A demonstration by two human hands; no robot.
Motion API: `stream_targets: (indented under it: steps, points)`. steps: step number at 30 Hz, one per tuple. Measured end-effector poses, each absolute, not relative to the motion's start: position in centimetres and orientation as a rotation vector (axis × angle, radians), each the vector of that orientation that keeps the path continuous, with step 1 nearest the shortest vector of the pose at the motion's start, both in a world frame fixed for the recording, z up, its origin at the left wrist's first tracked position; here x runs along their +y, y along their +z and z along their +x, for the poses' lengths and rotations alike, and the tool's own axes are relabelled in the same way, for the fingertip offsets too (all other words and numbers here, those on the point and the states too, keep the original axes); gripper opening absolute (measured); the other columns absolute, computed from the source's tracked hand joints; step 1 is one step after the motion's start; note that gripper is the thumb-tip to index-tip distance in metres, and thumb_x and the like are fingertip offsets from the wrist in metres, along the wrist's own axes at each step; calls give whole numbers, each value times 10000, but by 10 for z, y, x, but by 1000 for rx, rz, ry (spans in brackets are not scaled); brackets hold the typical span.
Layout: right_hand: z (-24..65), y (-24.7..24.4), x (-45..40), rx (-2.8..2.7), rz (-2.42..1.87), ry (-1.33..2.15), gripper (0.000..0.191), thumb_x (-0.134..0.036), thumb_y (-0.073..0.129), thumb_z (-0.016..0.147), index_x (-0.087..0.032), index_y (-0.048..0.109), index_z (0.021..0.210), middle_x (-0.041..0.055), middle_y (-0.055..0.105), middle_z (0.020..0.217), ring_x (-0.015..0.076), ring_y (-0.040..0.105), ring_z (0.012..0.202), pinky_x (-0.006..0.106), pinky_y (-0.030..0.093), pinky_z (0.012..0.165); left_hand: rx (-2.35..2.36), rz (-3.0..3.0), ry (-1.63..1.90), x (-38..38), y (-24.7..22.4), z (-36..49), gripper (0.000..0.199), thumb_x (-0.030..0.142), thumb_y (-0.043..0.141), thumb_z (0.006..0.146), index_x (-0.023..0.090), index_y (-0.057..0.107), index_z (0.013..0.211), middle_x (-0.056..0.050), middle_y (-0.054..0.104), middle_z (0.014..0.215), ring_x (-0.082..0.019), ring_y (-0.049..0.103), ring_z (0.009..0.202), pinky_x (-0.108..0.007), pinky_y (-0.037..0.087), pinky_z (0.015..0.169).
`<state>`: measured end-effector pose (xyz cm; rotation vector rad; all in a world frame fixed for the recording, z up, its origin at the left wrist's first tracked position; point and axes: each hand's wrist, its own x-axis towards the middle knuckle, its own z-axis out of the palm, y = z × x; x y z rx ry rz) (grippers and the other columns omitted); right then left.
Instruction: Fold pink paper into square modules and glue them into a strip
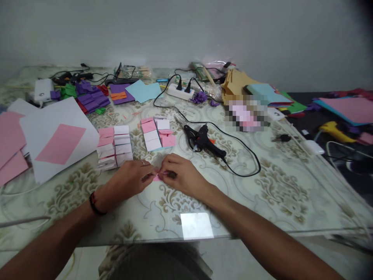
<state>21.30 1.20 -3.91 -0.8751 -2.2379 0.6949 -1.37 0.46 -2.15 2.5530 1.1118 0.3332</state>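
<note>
"Where is the small pink paper (pixel 157 177)?"
"Low over the bench (pixel 116 217), between the left hand (pixel 135 177) and the right hand (pixel 180 173). Both hands have their fingers pinched on it, tips almost meeting, and they hide most of it."
"What crowds them?"
"Just beyond the left hand is a block of folded pink and white papers (pixel 114 147); I can't tell if they touch. A smaller folded block (pixel 153 136) lies beyond the fingertips."
"And to the right?"
"A black glue gun (pixel 204 142) lies past the right hand, its cord (pixel 251 149) looping out to the right and back up to the white power strip (pixel 180 91)."
"Anything on the left?"
"Large white sheets (pixel 35 124) with a pink rectangle (pixel 61 144) on top. Purple strips (pixel 91 97) are heaped farther back."
</note>
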Motion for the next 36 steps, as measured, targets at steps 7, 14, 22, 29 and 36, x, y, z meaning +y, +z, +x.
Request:
stream_targets:
  steps: [7, 14, 22, 29, 36]
  points:
    - [211, -39, 12, -2202, -843, 795, 167, -28, 675, 830, -191, 668, 864, 28, 657, 863, 195, 603, 851, 306, 481, 782, 1157, 2556, 379, 3, -24, -12, 90, 149, 626, 930, 186, 695, 886, -33, 759, 848, -186, 711, 779, -298, 485, 709]
    - [211, -34, 13, -2226, -878, 823, 212, 10, 676, 774, -195, 624, 774, 7, 626, 801, 182, 578, 805, 284, 453, 739, 1184, 2533, 393, 0, -23, -5, 97, 115, 613, 899, 183, 677, 870, -33, 729, 807, -191, 694, 767, -305, 471, 700]
    - [221, -26, 19, -2225, -955, 911, 196, 31, 685, 772, -161, 677, 807, -2, 610, 804, 138, 562, 736, 244, 413, 685, 1182, 2419, 441, 4, -17, -8, 102, 107, 589, 903, 184, 648, 873, -24, 722, 844, -185, 677, 780, -305, 481, 735]
    - [226, -22, 21, -2283, -993, 938, 194, 39, 680, 745, -151, 679, 784, -6, 610, 794, 121, 547, 695, 232, 399, 663, 1051, 2396, 495, 7, -15, -8, 142, 46, 573, 854, 183, 592, 823, -34, 690, 920, -185, 652, 879, -302, 478, 810]
    - [227, -22, 20, -2291, -986, 933, 199, 41, 680, 741, -155, 668, 776, -6, 616, 786, 119, 546, 679, 233, 399, 653, 1111, 2359, 401, 6, -9, -11, 131, 68, 574, 854, 186, 571, 798, 6, 618, 786, -149, 586, 722, -277, 427, 710]
